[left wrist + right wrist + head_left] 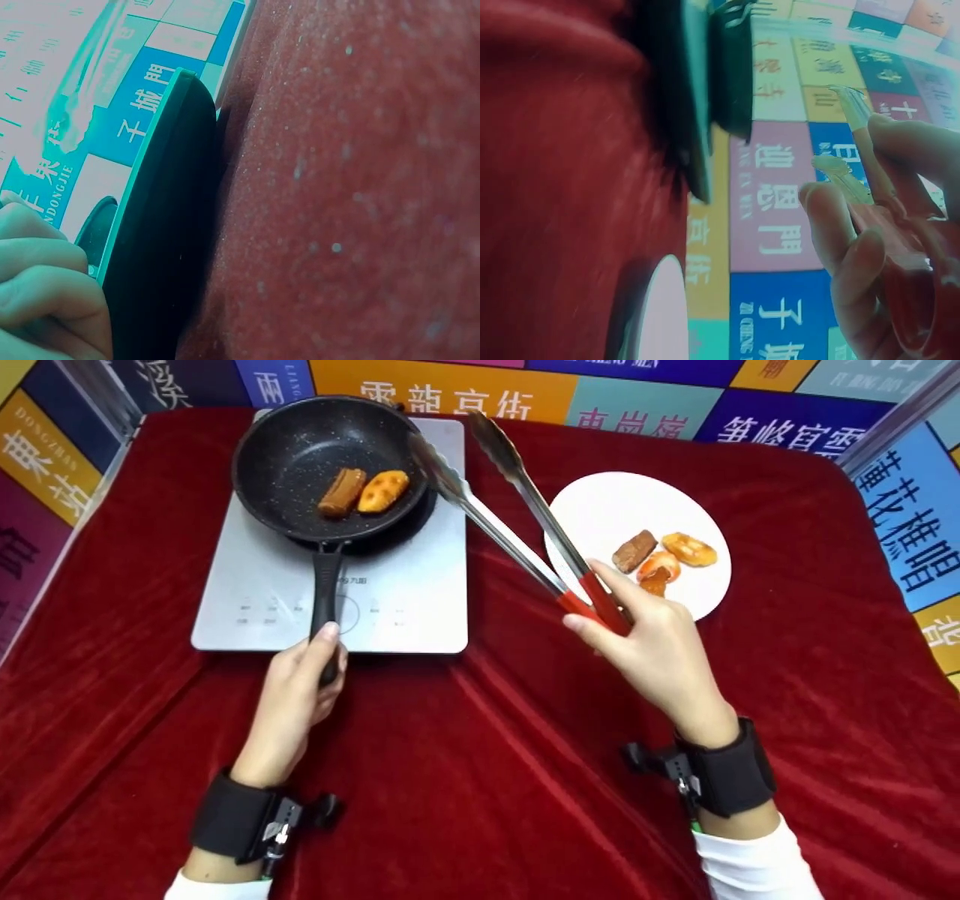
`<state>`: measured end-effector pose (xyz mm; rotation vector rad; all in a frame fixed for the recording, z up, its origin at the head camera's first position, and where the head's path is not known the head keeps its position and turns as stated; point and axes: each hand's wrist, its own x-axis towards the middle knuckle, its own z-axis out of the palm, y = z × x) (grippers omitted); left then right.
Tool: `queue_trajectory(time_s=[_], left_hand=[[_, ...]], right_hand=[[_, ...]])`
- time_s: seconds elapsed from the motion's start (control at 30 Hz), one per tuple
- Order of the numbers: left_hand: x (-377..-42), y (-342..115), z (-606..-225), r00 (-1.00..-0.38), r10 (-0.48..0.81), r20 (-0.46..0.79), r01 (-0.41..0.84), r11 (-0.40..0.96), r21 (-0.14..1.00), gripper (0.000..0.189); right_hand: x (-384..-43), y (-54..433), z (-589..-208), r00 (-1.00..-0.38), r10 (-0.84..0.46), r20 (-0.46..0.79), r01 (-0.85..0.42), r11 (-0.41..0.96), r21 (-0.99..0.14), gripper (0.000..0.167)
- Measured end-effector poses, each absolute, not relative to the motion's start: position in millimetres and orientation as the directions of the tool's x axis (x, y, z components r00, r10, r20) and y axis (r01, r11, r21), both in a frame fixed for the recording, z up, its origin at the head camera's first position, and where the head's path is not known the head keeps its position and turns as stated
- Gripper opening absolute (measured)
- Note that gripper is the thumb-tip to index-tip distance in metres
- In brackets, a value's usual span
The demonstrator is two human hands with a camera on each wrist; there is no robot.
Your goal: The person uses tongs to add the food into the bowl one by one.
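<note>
My left hand [296, 690] grips the black handle of a speckled frying pan [289, 472], fingers curled round it and thumb along the top. Inside the pan lie a brown ridged food piece [343, 493] and a yellow oval piece [383, 491] with brown spots, side by side. My right hand [660, 645] holds metal tongs [553, 523] by their red grips. The tongs' tips are spread apart with nothing between them, the left tip overlapping the pan's right rim in the head view. In the right wrist view the tongs [881, 169] point away from the fingers.
A silver induction cooker [442, 615] sits under the pan. To the right, a white plate [589, 499] bears several food pieces, including a brown log [634, 551] and a yellow piece [688, 549]. Wrinkled red cloth [465, 780] covers the table; printed panels [637, 405] stand behind.
</note>
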<state>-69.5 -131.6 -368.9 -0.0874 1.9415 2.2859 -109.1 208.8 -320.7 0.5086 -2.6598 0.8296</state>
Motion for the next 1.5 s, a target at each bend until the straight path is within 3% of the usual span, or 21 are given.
queue_trajectory(time_s=[0.57, 1.1, 1.5], left_hand=[[-71, -134, -381, -0.988, 0.082, -0.134, -0.147, -0.189, 0.971, 0.042], [-72, -133, -380, -0.988, 0.088, -0.124, -0.140, -0.197, 0.970, 0.041], [-71, -133, -380, -0.989, 0.085, -0.122, -0.138, -0.210, 0.968, 0.041]], right_hand=[[-84, 269, -337, -0.919, -0.169, 0.357, -0.309, 0.870, -0.383, 0.054], [-66, 306, -352, -0.959, -0.056, 0.279, -0.165, 0.908, -0.385, 0.056], [-55, 328, -361, -0.964, -0.041, 0.262, -0.132, 0.932, -0.338, 0.056]])
